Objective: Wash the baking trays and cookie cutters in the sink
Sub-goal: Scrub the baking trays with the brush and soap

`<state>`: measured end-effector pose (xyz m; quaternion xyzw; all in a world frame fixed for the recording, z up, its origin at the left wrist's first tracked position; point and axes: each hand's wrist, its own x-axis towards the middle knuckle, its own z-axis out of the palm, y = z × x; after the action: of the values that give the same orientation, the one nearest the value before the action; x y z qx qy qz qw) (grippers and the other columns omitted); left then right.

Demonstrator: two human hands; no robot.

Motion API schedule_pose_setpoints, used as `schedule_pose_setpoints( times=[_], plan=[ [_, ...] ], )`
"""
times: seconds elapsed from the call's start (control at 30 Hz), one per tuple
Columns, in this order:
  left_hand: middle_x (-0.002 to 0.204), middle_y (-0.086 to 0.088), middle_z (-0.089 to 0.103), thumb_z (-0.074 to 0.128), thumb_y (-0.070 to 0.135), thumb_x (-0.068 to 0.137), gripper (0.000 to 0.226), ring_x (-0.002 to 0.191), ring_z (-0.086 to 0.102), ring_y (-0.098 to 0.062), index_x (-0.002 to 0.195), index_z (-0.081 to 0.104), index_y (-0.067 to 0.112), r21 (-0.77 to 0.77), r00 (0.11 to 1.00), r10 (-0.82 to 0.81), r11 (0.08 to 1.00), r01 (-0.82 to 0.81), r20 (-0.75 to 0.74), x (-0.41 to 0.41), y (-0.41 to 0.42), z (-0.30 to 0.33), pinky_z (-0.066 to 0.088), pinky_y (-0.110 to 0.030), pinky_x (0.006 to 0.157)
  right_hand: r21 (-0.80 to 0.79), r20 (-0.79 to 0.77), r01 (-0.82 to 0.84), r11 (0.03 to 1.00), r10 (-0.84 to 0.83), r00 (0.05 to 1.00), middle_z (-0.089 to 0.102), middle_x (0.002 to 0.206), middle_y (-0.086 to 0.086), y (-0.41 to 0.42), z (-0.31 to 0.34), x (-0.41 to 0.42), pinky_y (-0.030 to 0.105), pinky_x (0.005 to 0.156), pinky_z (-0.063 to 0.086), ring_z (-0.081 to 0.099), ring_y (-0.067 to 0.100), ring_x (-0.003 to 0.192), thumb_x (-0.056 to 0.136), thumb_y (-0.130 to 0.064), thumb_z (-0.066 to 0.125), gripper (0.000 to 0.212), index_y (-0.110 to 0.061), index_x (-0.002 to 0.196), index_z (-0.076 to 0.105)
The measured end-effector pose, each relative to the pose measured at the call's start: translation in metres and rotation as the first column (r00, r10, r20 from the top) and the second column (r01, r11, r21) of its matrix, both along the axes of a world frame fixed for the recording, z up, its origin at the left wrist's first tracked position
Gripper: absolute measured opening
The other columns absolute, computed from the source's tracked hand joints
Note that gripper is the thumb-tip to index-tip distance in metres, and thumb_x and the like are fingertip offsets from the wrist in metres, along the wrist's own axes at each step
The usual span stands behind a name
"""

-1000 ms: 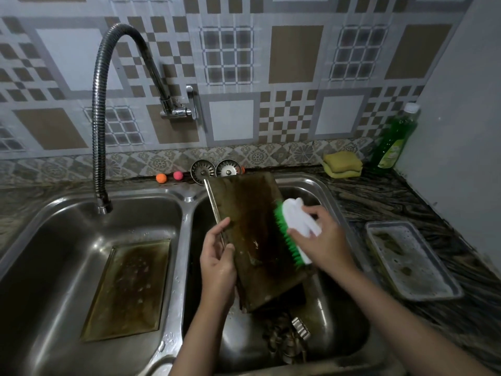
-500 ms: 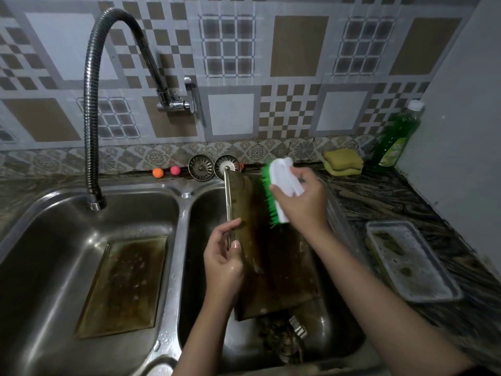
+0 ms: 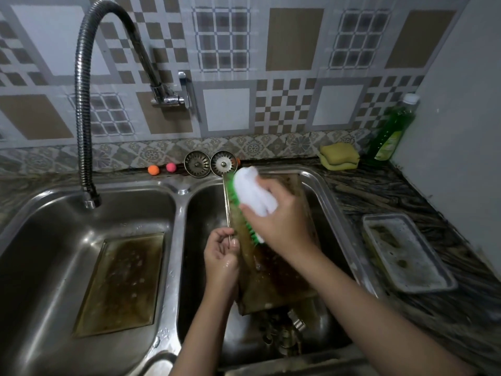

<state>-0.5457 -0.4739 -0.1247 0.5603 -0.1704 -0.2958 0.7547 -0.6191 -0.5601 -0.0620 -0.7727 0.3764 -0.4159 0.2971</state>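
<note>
A dirty brown baking tray (image 3: 273, 283) stands tilted in the right basin of the steel sink (image 3: 176, 240). My left hand (image 3: 221, 256) grips its left rim. My right hand (image 3: 279, 221) holds a white scrubbing brush (image 3: 253, 195) whose green bristles press against the tray's upper left part. Metal cookie cutters (image 3: 287, 329) lie in murky water at the bottom of the right basin, partly hidden by the tray. A second dirty tray (image 3: 122, 283) lies flat in the left basin. A third, soapy tray (image 3: 406, 251) rests on the counter to the right.
A flexible faucet (image 3: 81, 104) arches over the left basin. Two sink strainers (image 3: 210, 164) and two small balls (image 3: 162, 169) sit behind the sink. Yellow sponges (image 3: 340, 156) and a green dish soap bottle (image 3: 391, 131) stand at the back right, near a wall.
My right hand has moved the brush from the tray's right middle up to its top, then left and slightly down along the left edge. The tray now stands steeper.
</note>
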Motion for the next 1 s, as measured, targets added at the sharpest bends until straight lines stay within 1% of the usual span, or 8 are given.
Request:
schedule_pose_setpoints(
  times=[0.1,0.17,0.3,0.43,0.53,0.63,0.77,1.0],
  plan=[
    [0.068,-0.004,0.047,0.05,-0.008,0.088,0.023,0.053,0.044,-0.003,0.085,0.052,0.014,-0.011,1.0,0.025,1.0,-0.024,0.006,0.016,0.007,0.003,0.037,-0.018,0.05,-0.016,-0.02,-0.099,0.995,0.099,0.995,0.071,0.098,0.002,0.02,-0.019,-0.016,0.03,0.068,0.053,0.066,0.018,0.085,0.07,-0.041,0.074,0.049,-0.023,0.115,0.062],
    [0.071,-0.005,0.046,0.052,-0.004,0.085,0.02,0.059,0.041,-0.009,0.086,0.053,0.016,0.002,0.998,-0.004,1.0,0.004,0.055,0.025,0.016,-0.001,0.034,-0.025,0.054,0.051,-0.045,-0.008,0.999,0.01,0.999,0.07,0.099,0.004,-0.004,-0.025,-0.027,0.03,0.06,0.053,0.066,0.021,0.085,0.071,-0.042,0.075,0.049,-0.026,0.115,0.061],
    [0.066,-0.004,0.042,0.044,-0.016,0.089,0.031,0.052,0.039,-0.003,0.084,0.051,0.014,0.052,0.977,-0.14,0.99,0.133,0.163,-0.001,0.013,-0.006,0.032,-0.016,0.048,0.083,-0.003,0.172,0.982,-0.172,0.985,0.064,0.112,0.004,-0.039,-0.002,-0.026,0.02,0.061,0.044,0.057,0.016,0.094,0.076,-0.031,0.077,0.052,-0.016,0.122,0.058],
    [0.069,-0.01,0.048,0.053,-0.001,0.08,0.014,0.061,0.043,-0.017,0.084,0.054,0.012,0.011,0.993,-0.103,0.995,0.102,0.05,-0.006,-0.004,-0.004,0.034,-0.029,0.056,-0.063,-0.007,0.002,0.998,-0.003,1.0,0.071,0.095,0.004,0.015,0.0,-0.007,0.025,0.059,0.047,0.064,0.019,0.077,0.072,-0.035,0.076,0.048,-0.024,0.116,0.06],
    [0.073,-0.008,0.051,0.054,-0.002,0.083,0.018,0.066,0.045,-0.019,0.082,0.056,0.016,0.004,0.999,-0.028,1.0,0.028,0.025,0.022,0.008,-0.004,0.037,-0.03,0.06,-0.047,0.001,-0.066,0.997,0.066,0.998,0.072,0.1,0.001,0.039,-0.033,-0.025,0.03,0.069,0.053,0.067,0.017,0.085,0.071,-0.044,0.071,0.049,-0.029,0.115,0.058],
    [0.069,-0.004,0.045,0.055,0.007,0.079,0.021,0.06,0.039,-0.016,0.075,0.059,0.027,0.005,0.997,-0.048,0.999,0.048,0.052,0.04,0.023,-0.006,0.033,-0.028,0.055,0.069,-0.009,0.045,0.997,-0.044,0.999,0.068,0.098,-0.001,0.019,-0.055,-0.048,0.03,0.061,0.055,0.066,0.018,0.085,0.071,-0.049,0.071,0.05,-0.034,0.116,0.054],
    [0.066,-0.005,0.044,0.049,-0.008,0.089,0.025,0.053,0.041,-0.008,0.078,0.05,0.014,0.015,0.988,-0.116,0.993,0.115,0.102,0.015,0.011,0.002,0.035,-0.019,0.048,0.143,0.074,0.194,0.97,-0.206,0.976,0.062,0.102,-0.009,0.011,-0.048,-0.043,0.032,0.067,0.054,0.063,0.018,0.094,0.074,-0.033,0.078,0.049,-0.023,0.117,0.056],
    [0.057,0.005,0.047,0.043,-0.011,0.09,0.035,0.054,0.04,-0.008,0.075,0.049,0.019,-0.023,0.997,0.039,0.999,-0.041,-0.07,0.04,-0.006,0.013,0.035,-0.022,0.054,0.159,0.071,-0.017,0.987,0.006,0.997,0.065,0.098,-0.02,0.085,-0.071,-0.056,0.021,0.066,0.054,0.063,0.003,0.089,0.068,-0.054,0.07,0.049,-0.048,0.112,0.05]
  ],
)
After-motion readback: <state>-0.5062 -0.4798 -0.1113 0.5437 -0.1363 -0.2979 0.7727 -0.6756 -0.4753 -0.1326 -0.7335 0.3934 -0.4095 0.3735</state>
